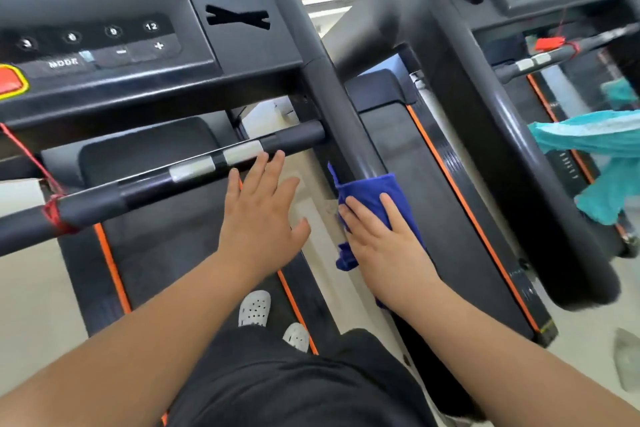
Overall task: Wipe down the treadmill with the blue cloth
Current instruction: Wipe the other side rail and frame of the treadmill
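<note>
Head view, looking down: a person stands on a black treadmill with orange-edged running belt (156, 239), both bare arms reaching forward. The right hand (381, 239) lies flat on a folded deep-blue microfibre cloth (372, 189), its fingers (389, 210) straight and slightly apart, pressing the cloth against the treadmill's thick black side handrail (341, 114). The cloth sits under and just beyond those fingers, with a bunched end hanging out beside the palm. The right thumb cannot be seen. The left hand (259, 222) is spread wide, its fingers (258, 170) straight and apart, holding nothing; the fingertips reach the lower edge of a black crossbar with silver sensor plates (207, 165), and whether they touch it cannot be told. A red cord (52, 211) is tied round that bar, well to the left of the left fingers. Beyond the fingers is the black console with numbered buttons (104, 42). Below the wrists, two white perforated clogs (254, 308) stand on the belt. Right of the right fingers stands a second black treadmill (485, 121) with a teal cloth (602, 152) draped over it
</note>
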